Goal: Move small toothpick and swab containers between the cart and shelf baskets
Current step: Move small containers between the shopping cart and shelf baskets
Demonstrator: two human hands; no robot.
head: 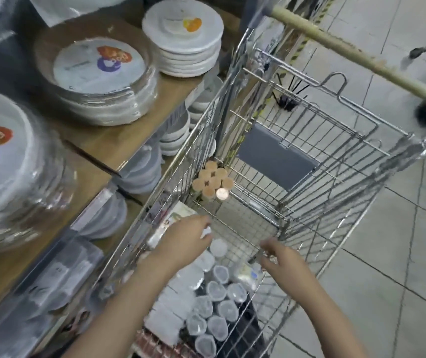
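Nearest the camera, a cluster of small round clear-lidded plastic containers (214,316) stands upright in the near end of the wire-mesh metal shopping cart (330,161), packed close together, with flat white packets (170,313) lying just beside them on the shelf side. Both forearms reach into the cart above this stock. The left hand (183,241) hovers over the near left part of the cart with its fingers bent downward towards a small white item; whether it grips that item cannot be told through the blur. The right hand (281,257) hangs near the cart's right wall with loosely curled fingers and appears to hold nothing. Further in, a tight bundle of tan-capped cylindrical containers (213,182) stands in the cart's far left corner, well apart from the clear-lidded group. Beyond, to the left, the wooden shelf (119,140) carries wrapped stacks of white disposable plates (103,81). No shelf basket can be made out. Judged from this layout, most containers remain in the cart, so the transfer is at an early or middle stage.
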